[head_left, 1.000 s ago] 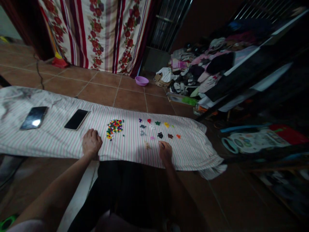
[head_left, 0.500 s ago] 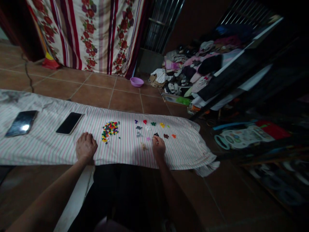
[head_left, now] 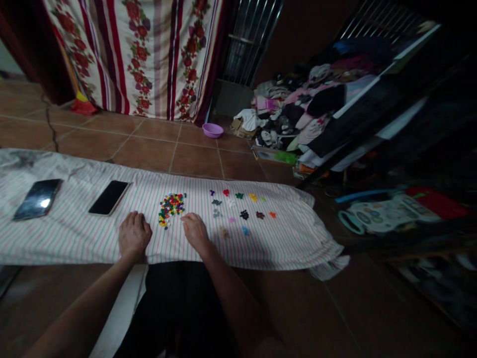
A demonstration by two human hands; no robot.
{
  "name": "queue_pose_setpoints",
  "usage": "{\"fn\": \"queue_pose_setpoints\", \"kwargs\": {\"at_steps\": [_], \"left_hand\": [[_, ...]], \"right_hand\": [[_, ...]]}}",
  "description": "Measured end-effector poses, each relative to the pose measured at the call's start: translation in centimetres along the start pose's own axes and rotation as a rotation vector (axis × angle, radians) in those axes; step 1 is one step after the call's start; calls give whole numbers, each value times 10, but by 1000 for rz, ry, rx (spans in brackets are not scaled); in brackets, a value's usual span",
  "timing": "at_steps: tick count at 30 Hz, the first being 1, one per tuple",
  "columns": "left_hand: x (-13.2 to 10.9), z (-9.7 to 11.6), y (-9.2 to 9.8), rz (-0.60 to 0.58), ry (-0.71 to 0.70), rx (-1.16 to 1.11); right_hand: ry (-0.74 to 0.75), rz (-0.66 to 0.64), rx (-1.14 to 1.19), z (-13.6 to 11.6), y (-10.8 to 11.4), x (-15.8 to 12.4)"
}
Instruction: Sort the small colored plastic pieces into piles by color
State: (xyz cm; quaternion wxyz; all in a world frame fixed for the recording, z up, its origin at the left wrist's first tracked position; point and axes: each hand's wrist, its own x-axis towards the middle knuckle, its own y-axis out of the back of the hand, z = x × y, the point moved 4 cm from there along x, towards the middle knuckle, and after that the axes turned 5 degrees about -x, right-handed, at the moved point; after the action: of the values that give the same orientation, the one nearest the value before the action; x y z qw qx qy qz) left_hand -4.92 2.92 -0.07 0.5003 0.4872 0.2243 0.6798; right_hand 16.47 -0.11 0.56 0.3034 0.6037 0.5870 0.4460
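My left hand (head_left: 134, 232) rests on the striped cloth with its fingers curled in; nothing shows in it. Just right of it lies a pile of small mixed-colour pieces (head_left: 172, 205), too small to name. At the pile's lower right edge is my right hand (head_left: 195, 232), thumb and fingers drawn together in a pinch; whether a piece sits between the tips is hidden. Farther right lie small single-colour groups, among them black pieces (head_left: 244, 215), yellow pieces (head_left: 253, 197), brown pieces (head_left: 260, 215), orange pieces (head_left: 273, 215), blue pieces (head_left: 245, 230) and beige pieces (head_left: 224, 232).
A dark-screened phone (head_left: 110, 198) and a shiny dark tablet-like device (head_left: 38, 199) lie on the striped cloth (head_left: 283, 243) to the left. Beyond it, a purple basin (head_left: 212, 131) stands on the tiled floor. A heap of clothes (head_left: 290, 107) lies at the back right.
My right hand has moved left from beside the black group to the mixed pile, uncovering the blue pieces. My left hand stays where it rests. The view has shifted slightly.
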Motion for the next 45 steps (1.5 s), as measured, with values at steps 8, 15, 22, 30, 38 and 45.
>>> {"fn": "queue_pose_setpoints", "kwargs": {"at_steps": [8, 15, 22, 30, 38, 45], "left_hand": [[1, 3, 3, -13, -26, 20], [2, 1, 2, -13, -43, 6], [2, 3, 2, -5, -44, 19], [2, 2, 2, -19, -48, 59], [1, 1, -1, -7, -20, 56], [0, 2, 0, 11, -14, 69]], "right_hand": [[-84, -40, -94, -4, -6, -5], [-86, -55, -54, 0, 16, -12], [-122, 35, 33, 32, 44, -19], [-206, 317, 257, 101, 61, -16], [-415, 476, 293, 183, 86, -19], [-609, 461, 191, 244, 109, -7]]}}
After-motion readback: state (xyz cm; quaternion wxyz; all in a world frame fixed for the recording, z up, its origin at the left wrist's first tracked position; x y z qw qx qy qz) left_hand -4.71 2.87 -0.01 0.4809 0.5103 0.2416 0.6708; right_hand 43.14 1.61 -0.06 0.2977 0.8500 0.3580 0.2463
